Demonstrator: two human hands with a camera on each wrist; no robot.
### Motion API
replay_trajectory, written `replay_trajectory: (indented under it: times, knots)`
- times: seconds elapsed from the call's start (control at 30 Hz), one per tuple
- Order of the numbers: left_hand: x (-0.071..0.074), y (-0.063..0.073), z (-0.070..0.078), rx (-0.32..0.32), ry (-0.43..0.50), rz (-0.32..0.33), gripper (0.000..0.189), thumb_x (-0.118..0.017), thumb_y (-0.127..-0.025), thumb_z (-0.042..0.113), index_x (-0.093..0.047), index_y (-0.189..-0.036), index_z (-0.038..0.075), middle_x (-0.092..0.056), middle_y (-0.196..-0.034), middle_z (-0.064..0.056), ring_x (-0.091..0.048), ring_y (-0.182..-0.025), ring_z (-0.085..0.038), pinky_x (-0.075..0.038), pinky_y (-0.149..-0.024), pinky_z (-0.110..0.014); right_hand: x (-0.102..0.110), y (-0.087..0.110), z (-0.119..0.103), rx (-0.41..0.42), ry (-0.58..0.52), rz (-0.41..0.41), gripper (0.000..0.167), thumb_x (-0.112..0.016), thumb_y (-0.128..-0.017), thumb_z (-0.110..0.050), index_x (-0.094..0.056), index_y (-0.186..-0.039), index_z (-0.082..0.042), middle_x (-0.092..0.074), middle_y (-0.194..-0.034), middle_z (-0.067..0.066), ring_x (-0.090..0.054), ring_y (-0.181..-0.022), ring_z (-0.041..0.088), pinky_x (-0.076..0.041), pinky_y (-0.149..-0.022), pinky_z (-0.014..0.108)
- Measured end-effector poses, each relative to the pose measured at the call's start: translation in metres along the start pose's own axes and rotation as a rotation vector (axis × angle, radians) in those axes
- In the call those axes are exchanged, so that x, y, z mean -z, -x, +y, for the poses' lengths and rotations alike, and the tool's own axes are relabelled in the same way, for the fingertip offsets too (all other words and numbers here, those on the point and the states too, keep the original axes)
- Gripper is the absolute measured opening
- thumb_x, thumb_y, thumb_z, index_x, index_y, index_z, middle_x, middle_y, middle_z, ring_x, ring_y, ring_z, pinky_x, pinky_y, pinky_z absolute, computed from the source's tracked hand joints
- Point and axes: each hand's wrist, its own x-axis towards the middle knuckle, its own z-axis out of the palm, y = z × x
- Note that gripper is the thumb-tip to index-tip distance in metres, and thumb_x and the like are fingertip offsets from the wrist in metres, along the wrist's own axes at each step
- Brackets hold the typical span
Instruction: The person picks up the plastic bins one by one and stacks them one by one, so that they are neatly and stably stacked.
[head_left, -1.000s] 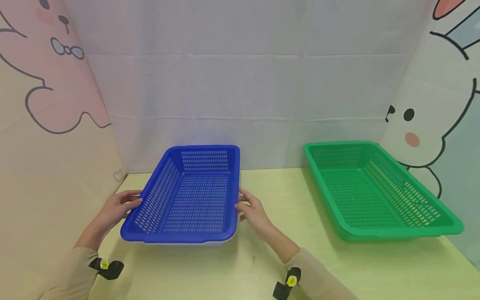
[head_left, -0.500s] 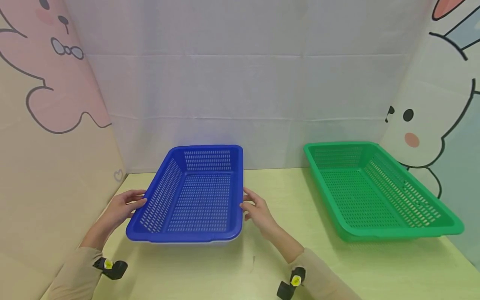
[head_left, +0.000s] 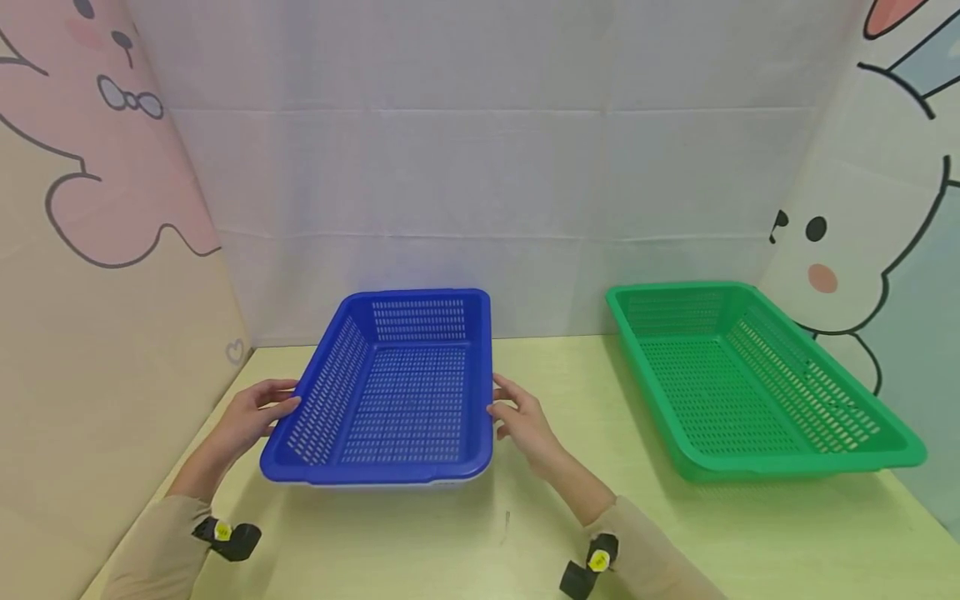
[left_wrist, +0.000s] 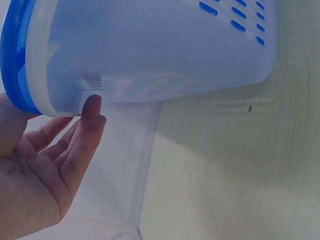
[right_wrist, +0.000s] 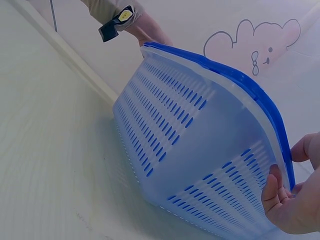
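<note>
A blue slotted plastic basket (head_left: pixel 352 472) sits nested inside a whitish plastic basket (right_wrist: pixel 227 127), whose slotted outer wall shows in both wrist views. My left hand (head_left: pixel 251 417) holds the left rim, thumb on top and fingers below the lip. On the opposite side my right hand (head_left: pixel 527 427) grips the right rim in the same way. In the right wrist view, the fingertips (right_wrist: pixel 272 192) press against the white wall under the lip. Both baskets are low over the table; whether the bottom touches it I cannot tell.
A larger green slotted basket (head_left: pixel 810 465) stands on the pale wooden table (head_left: pixel 555 367) at the right. Behind the table hangs a white cloth (head_left: pixel 487 167), with printed cartoon panels (head_left: pixel 135 200) at both sides.
The nested blue and white baskets have shifted a little to the right, and both hands have moved along with them. The green basket has stayed in place.
</note>
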Motion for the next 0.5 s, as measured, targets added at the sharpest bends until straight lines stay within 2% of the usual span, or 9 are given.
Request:
replay_trajectory:
  times: [0.5]
  knots:
    - [-0.011,0.001,0.006,0.008,-0.014,-0.006,0.052,-0.05,-0.094,0.025,-0.037,-0.13,-0.01,-0.048,-0.118,-0.031,-0.059,-0.096,-0.031,-0.052,-0.076,-0.043,0.011,0.002,0.002,-0.017,0.03,0.023,0.055,-0.048,-0.082,0.0,-0.038,-0.136,-0.001,-0.052,-0.107,0.015,-0.054,-0.073,0.014,-0.044,-0.056,0.024]
